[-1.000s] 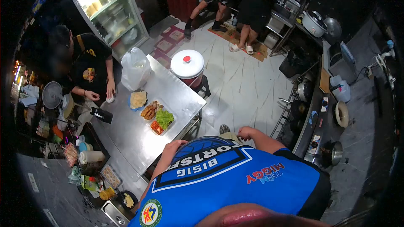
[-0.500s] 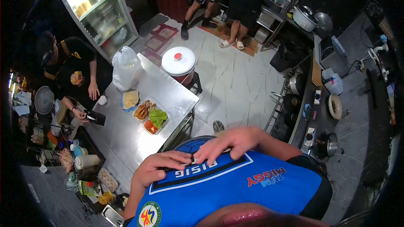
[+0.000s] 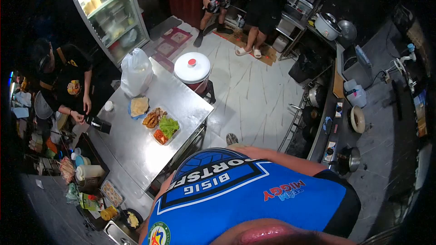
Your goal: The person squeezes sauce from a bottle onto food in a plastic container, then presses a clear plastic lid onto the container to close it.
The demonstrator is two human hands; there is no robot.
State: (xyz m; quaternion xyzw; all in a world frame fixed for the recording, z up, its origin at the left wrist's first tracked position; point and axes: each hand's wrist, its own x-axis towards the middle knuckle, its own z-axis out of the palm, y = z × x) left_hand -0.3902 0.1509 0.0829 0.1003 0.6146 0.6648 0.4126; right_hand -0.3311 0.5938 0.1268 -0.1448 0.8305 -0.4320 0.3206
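Part of my right hand (image 3: 245, 150) shows at the front of my blue shirt (image 3: 218, 186); its fingers are hidden behind the shirt's edge. My left hand is out of sight below the shirt, with only a strip of forearm showing. Ahead on the metal table (image 3: 184, 102) lies a clear tray holding browned pieces of food (image 3: 154, 118), green lettuce (image 3: 169, 127) and chopped red food (image 3: 160, 136). Beside it a pale, folded-looking item (image 3: 139, 105) rests on something blue. A full white plastic bag (image 3: 136, 72) stands behind them.
A co-worker (image 3: 72, 81) stands left of the table, hands near a black container (image 3: 98, 124). A white-lidded bucket (image 3: 192, 68) is at the table's far corner. Two people stand at the back. A counter with a beige bowl (image 3: 357, 119) runs along the right.
Both my hands have dropped from in front of my chest to low at the shirt's edge, mostly out of sight. The co-worker has moved left, away from the small white item on the table.
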